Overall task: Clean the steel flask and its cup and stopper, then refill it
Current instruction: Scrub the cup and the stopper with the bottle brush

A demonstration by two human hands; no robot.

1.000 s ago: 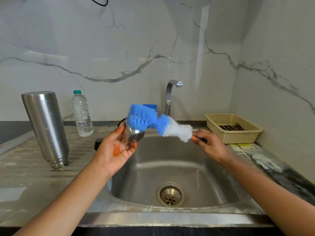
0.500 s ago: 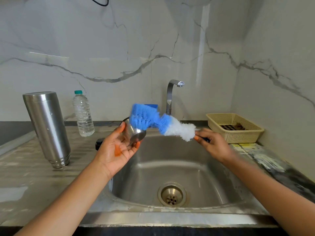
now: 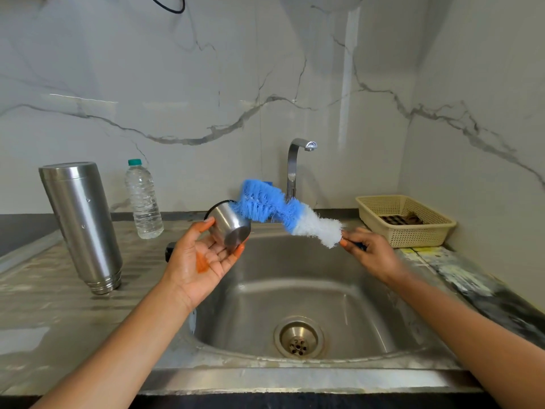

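Note:
My left hand [image 3: 203,258] holds the small steel cup [image 3: 228,227] between thumb and fingertips above the sink's left side, its base turned toward me. My right hand [image 3: 370,253] grips the handle of a blue and white bottle brush [image 3: 280,209], whose blue head lies against the cup's far rim. The steel flask [image 3: 81,222] stands upside down on the draining board at the left. A small black object [image 3: 169,252], perhaps the stopper, shows behind my left hand, mostly hidden.
A plastic water bottle [image 3: 143,200] stands behind the flask by the wall. The tap [image 3: 296,163] is off above the steel sink [image 3: 339,290]. A beige perforated basket [image 3: 405,221] sits at the right on the counter.
The cup has tilted so more of its base and side faces me, and the brush head has slid slightly along its rim. Both hands stay in nearly the same place.

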